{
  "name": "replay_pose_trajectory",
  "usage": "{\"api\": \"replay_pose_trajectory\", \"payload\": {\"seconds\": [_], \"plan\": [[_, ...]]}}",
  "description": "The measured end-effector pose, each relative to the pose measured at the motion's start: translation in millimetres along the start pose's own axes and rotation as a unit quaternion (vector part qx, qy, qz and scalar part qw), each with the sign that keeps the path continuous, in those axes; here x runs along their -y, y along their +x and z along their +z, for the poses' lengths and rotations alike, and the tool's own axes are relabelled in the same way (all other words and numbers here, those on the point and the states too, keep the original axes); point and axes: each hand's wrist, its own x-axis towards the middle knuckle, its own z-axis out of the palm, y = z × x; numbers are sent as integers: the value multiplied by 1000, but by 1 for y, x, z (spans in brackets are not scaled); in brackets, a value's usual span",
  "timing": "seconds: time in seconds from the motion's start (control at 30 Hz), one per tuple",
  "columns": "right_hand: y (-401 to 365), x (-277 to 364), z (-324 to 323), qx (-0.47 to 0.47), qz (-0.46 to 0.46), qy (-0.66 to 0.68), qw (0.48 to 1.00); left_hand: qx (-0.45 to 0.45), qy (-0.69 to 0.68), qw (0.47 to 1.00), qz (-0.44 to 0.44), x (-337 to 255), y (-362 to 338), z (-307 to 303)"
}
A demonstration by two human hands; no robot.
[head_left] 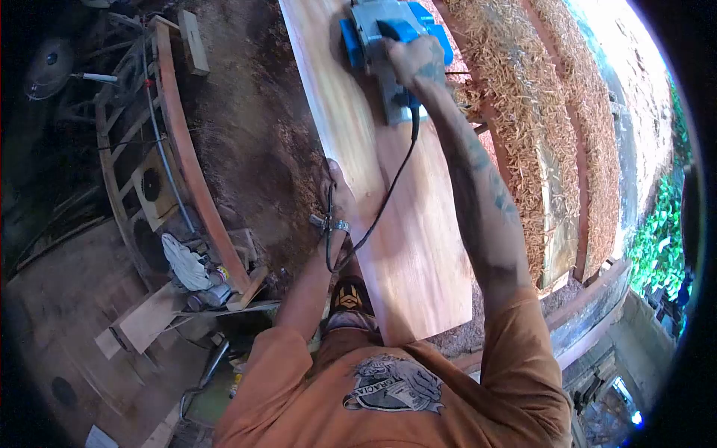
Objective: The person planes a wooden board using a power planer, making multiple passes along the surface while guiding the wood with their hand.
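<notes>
A blue and grey electric hand planer (pixel 371 41) rests flat on a long, wide wooden board (pixel 422 246). My right hand (pixel 416 61) is closed around the planer's top handle, with that arm stretched forward. From the planer's rear a black power cord (pixel 387 198) curves back over the board and loops up past my left wrist. My left hand (pixel 336 188) is at the board's left edge, closed with the cord running into it; its fingers are partly hidden. A metal-banded watch (pixel 330 223) is on that wrist.
Thick wood shavings (pixel 508 97) cover beams to the right of the board. On the left stand a wooden frame (pixel 187 149), a white cloth (pixel 185 261) and a fan (pixel 51 63). Sawdust covers the ground between. My shoe (pixel 348 296) is beside the board's left edge.
</notes>
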Motion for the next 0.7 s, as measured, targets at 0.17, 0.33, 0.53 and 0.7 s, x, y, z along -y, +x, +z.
{"api": "replay_pose_trajectory", "payload": {"seconds": [0.17, 0.33, 0.53, 0.7], "plan": [[31, 63, -3, -92, -79, -126, 985, 8, 19, 997, 78, -26, -6, -11], [66, 88, 3, -123, -133, -173, 968, 14, 126, 966, 226, 4, 6, -5], [93, 77, -2, -208, -349, -211, 889, 99, 89, 978, 164, -10, 5, -40], [103, 67, 8, -85, -66, -128, 986, 132, 115, 962, 211, -20, 96, -165]]}}
